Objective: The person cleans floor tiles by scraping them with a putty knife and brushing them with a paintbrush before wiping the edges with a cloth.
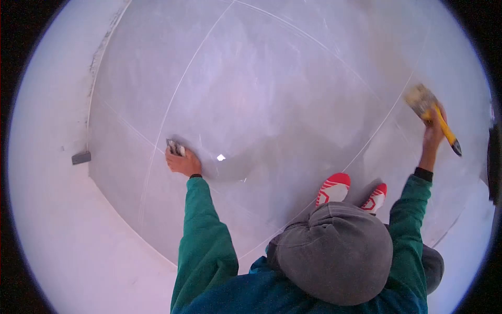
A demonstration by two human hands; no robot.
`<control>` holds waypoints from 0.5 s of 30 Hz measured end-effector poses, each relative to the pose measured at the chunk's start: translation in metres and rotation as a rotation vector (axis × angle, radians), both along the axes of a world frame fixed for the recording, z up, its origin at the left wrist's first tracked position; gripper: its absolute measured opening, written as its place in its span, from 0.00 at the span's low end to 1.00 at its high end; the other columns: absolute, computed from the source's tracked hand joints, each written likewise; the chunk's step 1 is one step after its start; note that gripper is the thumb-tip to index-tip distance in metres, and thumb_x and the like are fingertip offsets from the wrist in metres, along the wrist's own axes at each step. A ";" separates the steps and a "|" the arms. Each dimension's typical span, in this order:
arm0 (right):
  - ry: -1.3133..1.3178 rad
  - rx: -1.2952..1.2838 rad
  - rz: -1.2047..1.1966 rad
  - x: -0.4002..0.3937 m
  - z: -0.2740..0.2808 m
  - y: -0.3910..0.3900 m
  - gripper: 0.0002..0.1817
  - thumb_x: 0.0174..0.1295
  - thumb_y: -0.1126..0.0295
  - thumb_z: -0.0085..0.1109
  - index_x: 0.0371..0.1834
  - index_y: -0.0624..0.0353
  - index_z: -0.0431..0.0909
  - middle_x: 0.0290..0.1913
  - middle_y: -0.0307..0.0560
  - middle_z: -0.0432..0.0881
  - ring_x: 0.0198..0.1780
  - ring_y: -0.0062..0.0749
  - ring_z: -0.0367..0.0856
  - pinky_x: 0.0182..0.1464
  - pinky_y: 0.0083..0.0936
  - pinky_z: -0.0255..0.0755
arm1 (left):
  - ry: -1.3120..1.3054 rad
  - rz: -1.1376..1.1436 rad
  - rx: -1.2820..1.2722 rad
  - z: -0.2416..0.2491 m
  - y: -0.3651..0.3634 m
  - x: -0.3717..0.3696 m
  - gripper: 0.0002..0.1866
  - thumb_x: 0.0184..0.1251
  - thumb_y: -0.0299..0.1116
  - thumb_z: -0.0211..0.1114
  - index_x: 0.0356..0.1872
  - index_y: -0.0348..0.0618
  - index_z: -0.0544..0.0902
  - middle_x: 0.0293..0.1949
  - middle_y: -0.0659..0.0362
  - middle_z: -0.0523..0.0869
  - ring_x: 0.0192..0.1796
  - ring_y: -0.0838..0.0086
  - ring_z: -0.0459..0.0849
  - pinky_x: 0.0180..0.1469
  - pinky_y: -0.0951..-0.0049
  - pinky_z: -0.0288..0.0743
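My right hand [434,128] is wrapped round a paintbrush [443,125] with a yellow, black-tipped handle. Its wide pale bristles point up and left, over the grey tiled floor [293,94]. Far to the left, my left hand [183,162] is closed on a small dark piece smeared with white [175,147], held low at the floor near a thin white tile joint. The fingers cover part of this piece, and I cannot tell its kind. A small white chip [220,157] lies on the floor just right of that hand.
Pale walls [47,209] border the floor, and a small grey block [81,157] sits by the left one. Red and white shoes [334,187] stand on the floor between the arms. A grey cap [334,251] fills the lower middle. Something dark [493,165] is at the right edge.
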State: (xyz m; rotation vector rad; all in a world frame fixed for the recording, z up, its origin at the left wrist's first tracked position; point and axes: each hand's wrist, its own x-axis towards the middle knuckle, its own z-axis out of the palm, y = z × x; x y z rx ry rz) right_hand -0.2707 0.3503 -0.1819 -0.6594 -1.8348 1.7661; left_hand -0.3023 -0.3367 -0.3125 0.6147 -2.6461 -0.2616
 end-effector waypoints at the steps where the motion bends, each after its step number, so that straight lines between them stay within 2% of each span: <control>1: -0.105 0.154 0.057 -0.021 0.000 -0.051 0.17 0.58 0.72 0.53 0.51 0.63 0.68 0.47 0.50 0.74 0.44 0.33 0.76 0.43 0.26 0.73 | 0.002 -0.004 -0.018 0.000 0.000 0.000 0.27 0.49 0.38 0.58 0.52 0.42 0.65 0.51 0.52 0.70 0.55 0.57 0.66 0.55 0.56 0.56; 2: -0.078 0.067 0.179 -0.035 -0.019 -0.103 0.17 0.57 0.71 0.54 0.50 0.63 0.68 0.45 0.48 0.74 0.44 0.32 0.76 0.45 0.26 0.73 | 0.012 0.003 -0.081 0.001 0.003 -0.002 0.26 0.50 0.38 0.58 0.51 0.41 0.66 0.50 0.51 0.71 0.54 0.57 0.68 0.54 0.56 0.58; 3: -0.324 0.223 0.456 -0.040 -0.043 -0.156 0.16 0.57 0.71 0.54 0.48 0.63 0.68 0.43 0.45 0.75 0.43 0.28 0.76 0.43 0.24 0.73 | 0.021 0.008 -0.140 0.003 0.002 -0.003 0.25 0.50 0.38 0.58 0.50 0.39 0.67 0.49 0.51 0.73 0.53 0.57 0.69 0.54 0.56 0.60; 4: -0.448 0.041 0.765 -0.046 -0.078 -0.220 0.13 0.57 0.72 0.53 0.45 0.60 0.70 0.41 0.43 0.74 0.41 0.26 0.75 0.42 0.23 0.73 | 0.021 -0.001 -0.143 0.009 0.000 -0.002 0.25 0.50 0.38 0.58 0.50 0.39 0.67 0.49 0.51 0.73 0.53 0.57 0.69 0.54 0.56 0.60; 5: -0.179 -0.084 0.789 -0.041 -0.101 -0.294 0.12 0.54 0.71 0.54 0.42 0.57 0.72 0.40 0.43 0.74 0.41 0.27 0.74 0.42 0.25 0.70 | 0.042 -0.015 -0.034 0.016 0.001 -0.001 0.24 0.51 0.39 0.58 0.49 0.38 0.68 0.47 0.50 0.74 0.51 0.56 0.71 0.53 0.57 0.61; 6: 0.210 0.188 0.884 -0.058 -0.059 -0.347 0.13 0.50 0.69 0.57 0.41 0.55 0.73 0.39 0.43 0.74 0.41 0.31 0.73 0.44 0.28 0.68 | 0.056 -0.042 0.098 0.015 0.009 -0.001 0.24 0.52 0.40 0.58 0.48 0.37 0.69 0.46 0.49 0.76 0.49 0.56 0.73 0.53 0.57 0.63; 7: 0.241 0.300 1.005 -0.047 -0.079 -0.388 0.16 0.47 0.67 0.61 0.41 0.55 0.73 0.39 0.45 0.74 0.43 0.36 0.73 0.44 0.31 0.66 | 0.040 0.001 0.032 0.010 0.012 0.002 0.23 0.53 0.40 0.57 0.48 0.36 0.70 0.44 0.49 0.76 0.48 0.57 0.74 0.52 0.58 0.64; 8: 0.204 0.054 1.082 -0.036 -0.080 -0.409 0.16 0.46 0.68 0.61 0.40 0.56 0.74 0.40 0.47 0.74 0.44 0.39 0.72 0.45 0.32 0.66 | 0.033 0.043 -0.036 0.006 0.009 0.004 0.23 0.54 0.40 0.57 0.47 0.35 0.70 0.43 0.49 0.77 0.47 0.57 0.75 0.52 0.59 0.66; 9: 0.186 0.089 1.055 -0.031 -0.082 -0.396 0.16 0.46 0.68 0.61 0.40 0.56 0.74 0.40 0.47 0.74 0.44 0.39 0.72 0.45 0.32 0.66 | 0.078 -0.004 0.075 0.000 0.000 0.005 0.23 0.54 0.41 0.58 0.47 0.36 0.70 0.44 0.49 0.77 0.47 0.57 0.74 0.51 0.58 0.65; 11: 0.016 0.082 0.826 -0.029 -0.088 -0.380 0.08 0.47 0.68 0.56 0.31 0.55 0.76 0.33 0.42 0.76 0.40 0.36 0.74 0.45 0.32 0.67 | 0.122 -0.053 0.195 -0.010 0.004 0.000 0.23 0.54 0.42 0.58 0.47 0.37 0.70 0.45 0.50 0.76 0.48 0.57 0.74 0.51 0.57 0.65; 12: 0.107 -0.063 0.805 -0.028 -0.091 -0.328 0.10 0.48 0.68 0.57 0.36 0.55 0.75 0.36 0.41 0.76 0.41 0.34 0.73 0.45 0.31 0.67 | 0.058 -0.010 0.038 -0.002 0.008 0.002 0.22 0.54 0.41 0.58 0.47 0.38 0.71 0.46 0.51 0.76 0.49 0.57 0.73 0.50 0.57 0.65; 13: -0.044 0.287 0.667 -0.016 -0.109 -0.268 0.14 0.50 0.69 0.58 0.41 0.56 0.72 0.39 0.43 0.75 0.42 0.32 0.73 0.45 0.29 0.68 | -0.007 0.036 -0.125 0.004 0.007 0.007 0.22 0.54 0.41 0.59 0.47 0.40 0.71 0.47 0.52 0.75 0.49 0.57 0.73 0.49 0.57 0.65; 14: -0.313 0.075 0.557 0.002 -0.120 -0.188 0.14 0.53 0.71 0.56 0.44 0.58 0.71 0.41 0.45 0.75 0.45 0.29 0.72 0.44 0.26 0.69 | -0.025 0.033 -0.129 0.007 0.002 0.007 0.22 0.54 0.41 0.59 0.47 0.40 0.71 0.47 0.52 0.75 0.49 0.57 0.73 0.49 0.57 0.65; 15: -0.443 0.655 0.401 0.020 -0.096 -0.097 0.13 0.56 0.71 0.52 0.45 0.59 0.71 0.43 0.46 0.75 0.44 0.30 0.73 0.43 0.26 0.70 | -0.009 0.013 -0.116 0.004 -0.002 0.006 0.21 0.54 0.41 0.58 0.47 0.41 0.71 0.47 0.52 0.75 0.49 0.57 0.72 0.49 0.56 0.65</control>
